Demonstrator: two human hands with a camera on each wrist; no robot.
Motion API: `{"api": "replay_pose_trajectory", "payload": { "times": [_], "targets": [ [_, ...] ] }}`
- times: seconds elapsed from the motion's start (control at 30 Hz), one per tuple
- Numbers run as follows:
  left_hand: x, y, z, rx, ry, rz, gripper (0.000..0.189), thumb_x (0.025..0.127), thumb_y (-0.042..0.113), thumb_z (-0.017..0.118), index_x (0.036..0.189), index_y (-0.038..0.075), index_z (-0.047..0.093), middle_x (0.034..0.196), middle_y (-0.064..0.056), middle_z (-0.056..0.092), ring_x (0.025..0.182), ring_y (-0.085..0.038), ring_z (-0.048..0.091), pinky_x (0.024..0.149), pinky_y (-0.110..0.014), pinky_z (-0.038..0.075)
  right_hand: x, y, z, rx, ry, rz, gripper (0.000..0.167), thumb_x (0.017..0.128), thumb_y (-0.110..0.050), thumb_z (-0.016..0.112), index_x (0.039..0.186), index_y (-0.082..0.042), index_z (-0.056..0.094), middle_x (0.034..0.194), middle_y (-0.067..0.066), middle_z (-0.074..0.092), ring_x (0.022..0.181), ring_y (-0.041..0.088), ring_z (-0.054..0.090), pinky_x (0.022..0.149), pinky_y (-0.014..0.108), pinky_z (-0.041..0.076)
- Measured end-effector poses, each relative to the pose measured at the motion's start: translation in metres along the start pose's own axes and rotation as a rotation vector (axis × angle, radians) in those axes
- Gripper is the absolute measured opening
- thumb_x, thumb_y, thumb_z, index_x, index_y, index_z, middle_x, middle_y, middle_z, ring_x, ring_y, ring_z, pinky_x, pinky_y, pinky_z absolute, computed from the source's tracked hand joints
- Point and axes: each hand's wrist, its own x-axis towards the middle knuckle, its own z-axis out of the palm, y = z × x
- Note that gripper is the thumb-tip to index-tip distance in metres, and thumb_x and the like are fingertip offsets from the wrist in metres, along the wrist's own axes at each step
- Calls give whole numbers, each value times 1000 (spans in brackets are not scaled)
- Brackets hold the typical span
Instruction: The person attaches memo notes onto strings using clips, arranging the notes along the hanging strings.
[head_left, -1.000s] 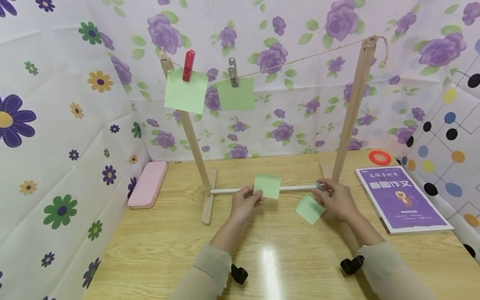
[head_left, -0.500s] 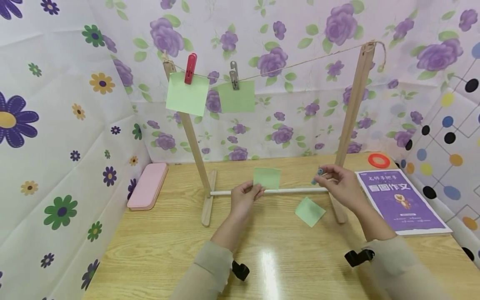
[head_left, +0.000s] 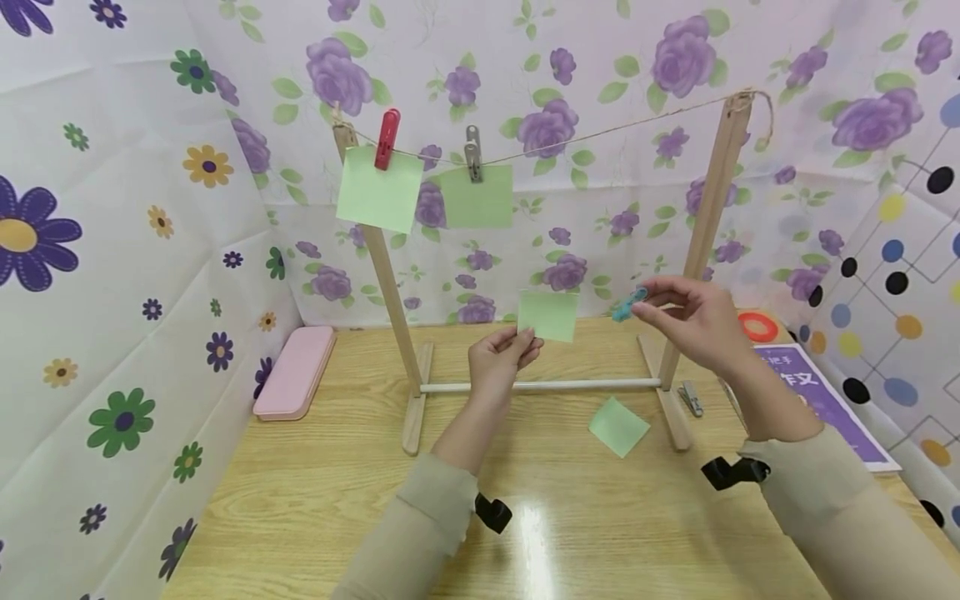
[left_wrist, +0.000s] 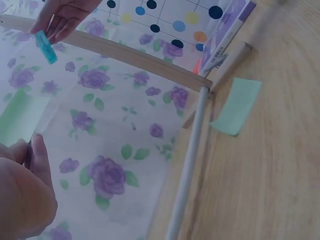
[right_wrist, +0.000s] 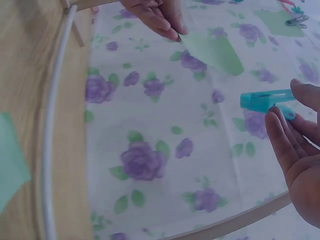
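Note:
My left hand [head_left: 497, 358] pinches a green sticky note [head_left: 553, 317] by its lower left corner, above the white crossbar [head_left: 585, 385] of a wooden stand. To the right, my right hand [head_left: 693, 321] holds a turquoise clothespin [right_wrist: 265, 101] between thumb and fingers, apart from the note. A twine line [head_left: 600, 131] runs between the two posts. From it hang a green note [head_left: 378, 193] under a red clothespin [head_left: 387, 139] and another green note [head_left: 480, 200] under a metal-coloured clip [head_left: 472, 154]. One more green note [head_left: 619, 427] lies on the table.
A grey clip [head_left: 691, 399] lies beside the stand's right foot. Behind my right forearm are a purple book [head_left: 832, 408], partly hidden, and a red ring [head_left: 758, 327]. The pink case [head_left: 296, 372] lies at the left. The right post [head_left: 712, 200] rises behind my right hand.
Both hands have risen from the crossbar, the left with its sticky note, the right with the turquoise clothespin. The grey clip by the right foot has come into view.

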Motion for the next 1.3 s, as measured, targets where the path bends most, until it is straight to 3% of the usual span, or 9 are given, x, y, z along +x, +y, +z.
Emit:
{"api": "replay_pose_trajectory", "payload": {
  "times": [0.2,0.47,0.73,0.87,1.0,1.3],
  "targets": [
    [6,12,17,-51,5,48,24,92,7,76,110,-6,67,98,-17,73,84,-20,75,86,-31,62,25,-30,-8,-65,30,-101,18,93,0,72,110,8,70,92,3,75,77,1,71,68,15,60],
    [12,34,43,-92,-13,137,22,91,8,76,108,-5,69,94,-16,74,82,-19,75,84,-31,63,59,-70,-13,-57,84,-233,11,89,9,72,101,10,72,89,6,77,72,4,72,65,16,61],
    [12,52,64,-120,-46,213,21,91,8,77,107,-4,72,92,-17,74,78,-17,75,81,-30,64,89,-109,-18,-145,122,-336,8,87,11,74,95,10,75,85,-19,72,68,0,70,63,11,58],
    [11,60,71,-131,-63,255,21,91,8,76,106,-6,72,92,-18,74,79,-18,75,80,-31,64,107,-127,-22,-226,149,-456,5,86,7,76,91,8,76,84,-6,76,64,-2,65,61,9,55],
    [8,67,78,-168,-70,279,21,91,6,76,107,-6,72,91,-18,74,77,-18,75,80,-32,64,126,-141,-26,-315,170,-569,5,89,4,76,90,9,76,85,7,76,70,-8,64,65,7,54],
    [2,77,88,-188,-44,290,21,92,6,75,111,-4,72,98,-27,72,76,-18,75,77,-29,64,155,-157,-27,-456,152,-671,15,94,-8,74,89,5,79,84,14,76,77,-18,53,71,6,48]
  ]
}}
